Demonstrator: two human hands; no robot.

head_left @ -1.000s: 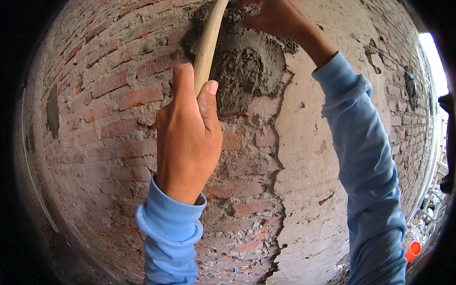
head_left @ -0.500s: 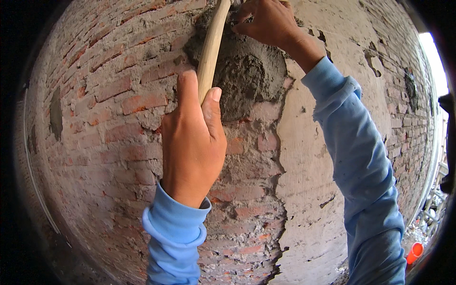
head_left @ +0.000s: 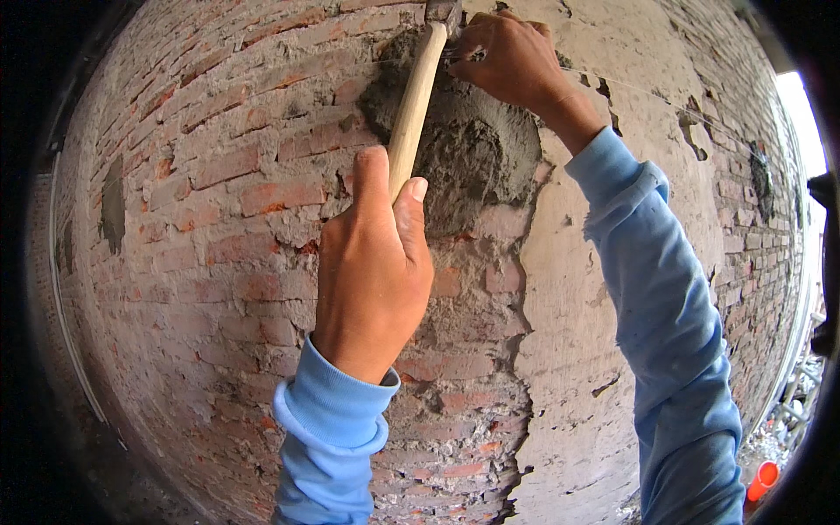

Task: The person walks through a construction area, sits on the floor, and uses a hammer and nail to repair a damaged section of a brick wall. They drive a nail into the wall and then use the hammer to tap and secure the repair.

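Observation:
A hammer (head_left: 414, 109) with a pale wooden handle slants up the wall, its metal head at the top edge of the head view. My left hand (head_left: 372, 262) is wrapped round the lower handle, thumb and forefinger pointing up along it. Beside the hammer head, my right hand (head_left: 512, 61) is pinched close to the wall; whatever lies between its fingertips is too small to make out. A thin string (head_left: 647, 90) stretches across the wall and passes at my right hand. Below that hand, a patch of wet grey mortar (head_left: 477, 162) covers the bricks.
Bare brick wall (head_left: 236, 254) fills the left and middle. A smooth plastered strip (head_left: 577, 350) with a ragged edge runs down to the right of it. An orange-red cylindrical object (head_left: 763, 479) and rubble lie at the lower right.
The view has shifted slightly, so more of the hammer head shows. Wall, hammer and left hand now appear a little further right and lower. Both hands keep their grip.

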